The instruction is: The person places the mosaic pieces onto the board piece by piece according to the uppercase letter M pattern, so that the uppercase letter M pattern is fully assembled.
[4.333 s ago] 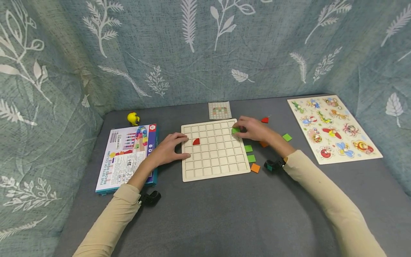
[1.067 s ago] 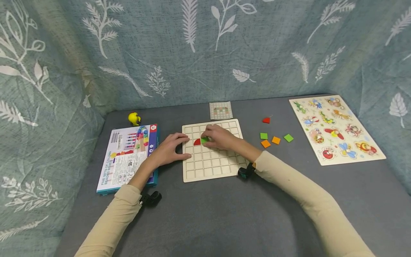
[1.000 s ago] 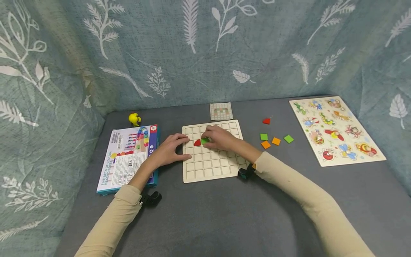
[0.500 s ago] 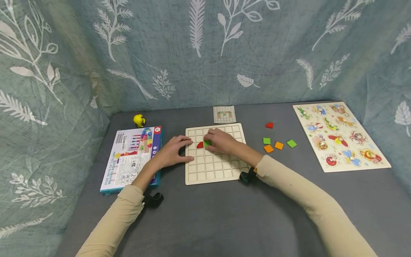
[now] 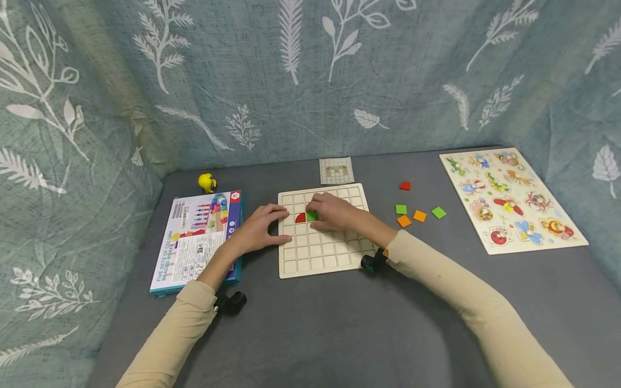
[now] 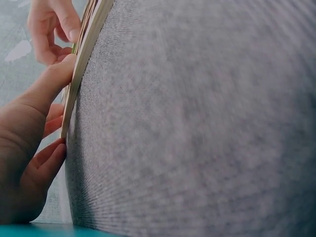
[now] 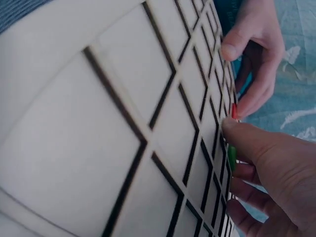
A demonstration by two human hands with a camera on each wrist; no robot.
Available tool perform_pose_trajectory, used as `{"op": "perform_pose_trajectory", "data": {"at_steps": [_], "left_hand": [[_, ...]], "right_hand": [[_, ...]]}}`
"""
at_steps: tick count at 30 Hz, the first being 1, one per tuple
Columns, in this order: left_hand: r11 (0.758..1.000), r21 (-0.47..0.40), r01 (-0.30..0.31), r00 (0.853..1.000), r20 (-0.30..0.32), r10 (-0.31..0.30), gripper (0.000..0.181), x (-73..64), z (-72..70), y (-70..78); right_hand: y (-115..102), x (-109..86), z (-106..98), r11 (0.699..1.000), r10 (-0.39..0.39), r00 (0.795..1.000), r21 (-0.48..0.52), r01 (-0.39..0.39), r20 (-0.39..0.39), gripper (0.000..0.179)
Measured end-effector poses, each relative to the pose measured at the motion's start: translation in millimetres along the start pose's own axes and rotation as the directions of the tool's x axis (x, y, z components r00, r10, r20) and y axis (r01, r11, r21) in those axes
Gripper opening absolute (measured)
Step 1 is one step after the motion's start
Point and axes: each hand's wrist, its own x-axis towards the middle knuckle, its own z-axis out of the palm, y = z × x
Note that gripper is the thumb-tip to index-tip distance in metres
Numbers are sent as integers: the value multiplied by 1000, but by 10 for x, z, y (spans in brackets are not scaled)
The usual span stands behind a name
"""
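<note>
A pale wooden grid board (image 5: pixel 317 263) lies mid-table. My left hand (image 5: pixel 257 230) touches its left edge, thumb and fingers spread apart; the left wrist view shows the thumb (image 6: pixel 63 69) on the rim. Over the upper-left cells my right hand (image 5: pixel 336 212) pinches a green square tile (image 5: pixel 311 215), partly covered by the fingers. Directly left of that tile sits a red quarter-circle piece (image 5: pixel 301 217) in a cell. In the right wrist view, the right thumb (image 7: pixel 242 134) is close by the green tile (image 7: pixel 232 157).
Right of the board lie loose green tiles (image 5: pixel 401 209), orange tiles (image 5: pixel 404 221) and another red piece (image 5: pixel 405 186). Behind the board is a small pattern card (image 5: pixel 337 172). A bead-set box (image 5: pixel 196 242) and yellow toy (image 5: pixel 207 183) are left, an insect puzzle board (image 5: pixel 511 207) right.
Since the oldest frame, my right hand has carried the green tile left from the board's right edge to beside the red piece. Over the last second both hands stay nearly still.
</note>
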Motion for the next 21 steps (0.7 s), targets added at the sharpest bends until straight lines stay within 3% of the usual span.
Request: {"op": "perform_pose_trajectory", "data": {"at_steps": [10,15,21], "left_hand": [[1000,-1,-10,1000,-6,10,67,26,-18,4],[1000,-4,-6,1000,10,6,68,12,-3,-7],[1000,-9,-22,1000,-1,22,68,-3,13,-37]], "right_hand": [[45,-14,-46,996,45,997,77,-50,58,48],[63,-101,-78,988,60,994,138,-73,90,64],[181,-491,-121,987,60,996,152,-50,-61,72]]}}
